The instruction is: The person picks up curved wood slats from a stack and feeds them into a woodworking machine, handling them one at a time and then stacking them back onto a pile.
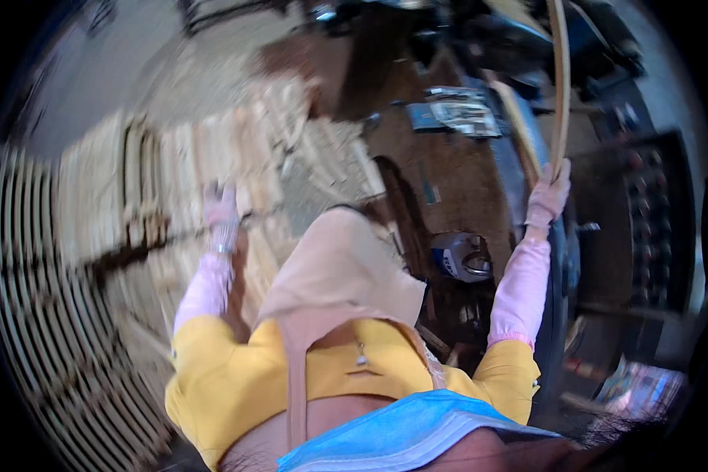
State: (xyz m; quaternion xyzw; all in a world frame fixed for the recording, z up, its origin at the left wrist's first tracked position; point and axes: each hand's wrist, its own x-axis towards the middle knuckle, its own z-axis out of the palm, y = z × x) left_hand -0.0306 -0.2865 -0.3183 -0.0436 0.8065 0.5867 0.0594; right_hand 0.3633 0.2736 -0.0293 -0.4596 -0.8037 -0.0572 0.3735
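Note:
At the right, my right hand (549, 197) in a pale glove is closed round the lower end of a long, thin wooden strip (561, 86). The strip stretches away toward the top edge and bows slightly. My left hand (222, 208), gloved too, hovers over or rests on the stacked wooden pieces (200, 161) at the left; blur hides whether it touches them. Its fingers look stretched out, with nothing visible in them. A second light wooden piece (515, 118) lies along the machine's edge, just left of the held strip.
Rows of stacked wooden slats (35, 259) fill the far left. On the brown work surface (464, 173) sit a blue-and-silver packet (456, 114) and a white jug (464, 258). A dark rack (653, 220) with round parts stands at the right.

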